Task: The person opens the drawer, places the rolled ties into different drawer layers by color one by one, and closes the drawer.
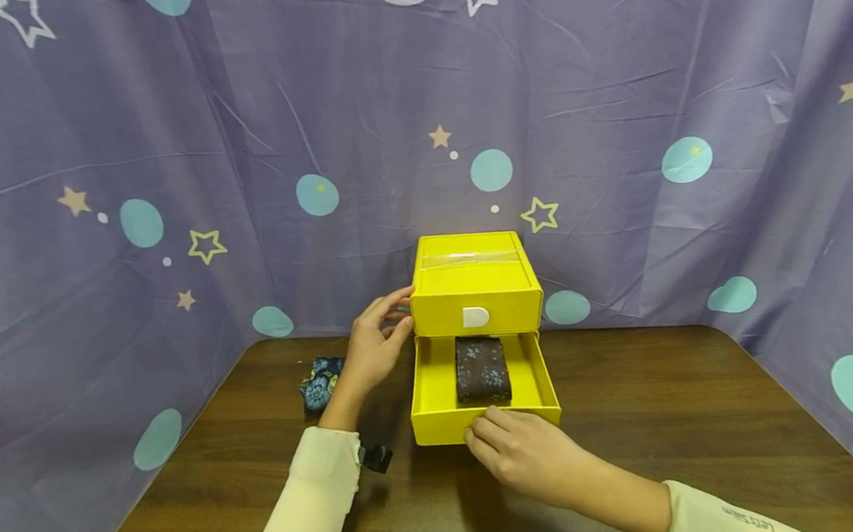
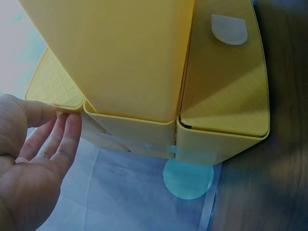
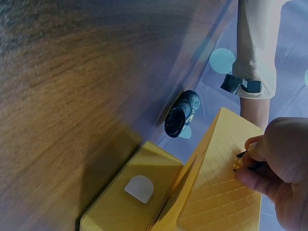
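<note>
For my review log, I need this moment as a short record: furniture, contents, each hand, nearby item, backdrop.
Furniture: yellow drawer unit, three drawers; middle drawer pulled out
Contents: dark floral bundle in the middle drawer
Left hand: fingers touch the unit's left side, near the top
Right hand: fingers grip the middle drawer's front
Nearby: blue floral roll on the table, left of the unit
Backdrop: purple curtain with stars
</note>
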Available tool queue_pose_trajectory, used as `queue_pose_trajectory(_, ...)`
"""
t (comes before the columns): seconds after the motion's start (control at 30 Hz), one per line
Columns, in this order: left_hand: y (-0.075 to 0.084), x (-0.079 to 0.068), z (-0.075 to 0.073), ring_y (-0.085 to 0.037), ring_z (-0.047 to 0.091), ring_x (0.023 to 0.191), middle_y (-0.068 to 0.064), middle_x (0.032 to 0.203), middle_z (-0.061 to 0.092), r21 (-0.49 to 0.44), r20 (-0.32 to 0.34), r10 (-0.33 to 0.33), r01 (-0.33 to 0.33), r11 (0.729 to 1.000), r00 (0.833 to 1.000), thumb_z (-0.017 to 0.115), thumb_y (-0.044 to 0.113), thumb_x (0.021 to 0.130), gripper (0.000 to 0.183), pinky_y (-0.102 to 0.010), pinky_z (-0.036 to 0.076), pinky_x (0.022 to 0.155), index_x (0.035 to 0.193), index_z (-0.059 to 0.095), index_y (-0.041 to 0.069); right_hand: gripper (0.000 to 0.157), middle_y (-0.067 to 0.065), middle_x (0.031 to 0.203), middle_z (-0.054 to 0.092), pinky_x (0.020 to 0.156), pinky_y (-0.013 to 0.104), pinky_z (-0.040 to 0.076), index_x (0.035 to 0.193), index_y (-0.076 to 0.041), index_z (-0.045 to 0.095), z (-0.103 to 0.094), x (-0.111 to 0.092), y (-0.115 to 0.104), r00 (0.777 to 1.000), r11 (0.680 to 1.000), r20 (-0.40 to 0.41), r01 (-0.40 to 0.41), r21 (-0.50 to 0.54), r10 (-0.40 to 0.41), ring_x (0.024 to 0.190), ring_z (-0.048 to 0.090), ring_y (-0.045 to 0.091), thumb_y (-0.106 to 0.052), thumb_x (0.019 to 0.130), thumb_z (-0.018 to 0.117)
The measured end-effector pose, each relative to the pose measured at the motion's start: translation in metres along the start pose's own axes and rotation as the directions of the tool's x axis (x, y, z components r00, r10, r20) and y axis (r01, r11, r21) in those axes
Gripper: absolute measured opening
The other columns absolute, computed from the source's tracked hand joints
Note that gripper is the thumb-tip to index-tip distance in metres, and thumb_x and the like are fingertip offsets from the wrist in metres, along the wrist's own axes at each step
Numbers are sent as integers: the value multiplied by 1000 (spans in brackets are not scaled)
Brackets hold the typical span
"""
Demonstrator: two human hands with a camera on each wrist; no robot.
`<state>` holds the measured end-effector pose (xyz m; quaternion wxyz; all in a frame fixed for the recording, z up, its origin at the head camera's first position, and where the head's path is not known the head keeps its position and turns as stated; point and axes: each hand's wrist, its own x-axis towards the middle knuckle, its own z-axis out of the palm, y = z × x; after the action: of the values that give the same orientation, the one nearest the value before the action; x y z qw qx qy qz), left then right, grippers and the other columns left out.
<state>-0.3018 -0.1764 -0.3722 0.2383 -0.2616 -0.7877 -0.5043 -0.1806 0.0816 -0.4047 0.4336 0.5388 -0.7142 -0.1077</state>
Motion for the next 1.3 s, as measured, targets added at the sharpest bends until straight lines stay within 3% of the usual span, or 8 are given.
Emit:
queue_pose_trajectory(0.3, 0, 1, 1, -28, 65, 112, -8, 128, 62, -31, -12, 5, -6, 1000, 1000, 65, 7, 101, 46, -46, 60, 89, 144, 60, 21, 37, 4, 97, 67, 74, 22, 54, 104, -4, 74, 2, 0, 2, 1000, 1000, 0, -13, -4, 13, 83, 58, 17, -1, 101, 37)
queue_pose_trajectory(0.57, 0, 2, 4, -38, 64, 114, -17, 130, 60, -37, -17, -5, 5, 999, 1000, 63, 0, 100, 47, -54, 58, 90, 146, 58, 12, 32, 5, 97, 66, 75, 22, 54, 105, -4, 73, 6, -1, 4, 999, 1000, 21, -28, 2, 28, 83, 58, 17, 0, 97, 42)
queue_pose_trajectory(0.9, 34, -5, -1, -43, 63, 113, -21, 128, 60, -31, -10, -1, 1, 1000, 1000, 60, -7, 99, 45, -55, 58, 90, 143, 58, 2, 30, 6, 97, 67, 75, 23, 54, 106, -3, 73, 10, 0, 9, 998, 999, 34, -47, 20, 46, 83, 58, 18, 0, 95, 45)
queue_pose_trajectory(1.03, 19, -2, 1, -39, 63, 114, -18, 129, 60, -33, -14, -9, 9, 999, 1000, 61, -3, 100, 46, -53, 58, 90, 145, 58, 8, 28, 6, 98, 67, 76, 23, 55, 109, -3, 72, 12, -1, 11, 997, 998, 42, -65, 18, 64, 85, 59, 17, -1, 95, 48)
queue_pose_trajectory(1.13, 3, 0, 3, -34, 64, 114, -12, 130, 61, -34, -12, -4, 4, 999, 1000, 63, 2, 101, 47, -46, 59, 89, 145, 59, 15, 26, 6, 99, 68, 77, 24, 56, 111, -2, 72, 13, -1, 13, 996, 997, 38, -75, 10, 75, 86, 59, 18, -2, 94, 53)
queue_pose_trajectory(1.3, 27, -4, -1, -44, 63, 114, -18, 128, 61, -50, -10, 3, -4, 999, 1000, 62, -3, 100, 45, -53, 58, 90, 144, 59, 7, 27, 6, 100, 68, 78, 23, 57, 112, -2, 72, 16, 0, 17, 995, 995, 43, -95, 19, 94, 88, 60, 18, -4, 95, 52)
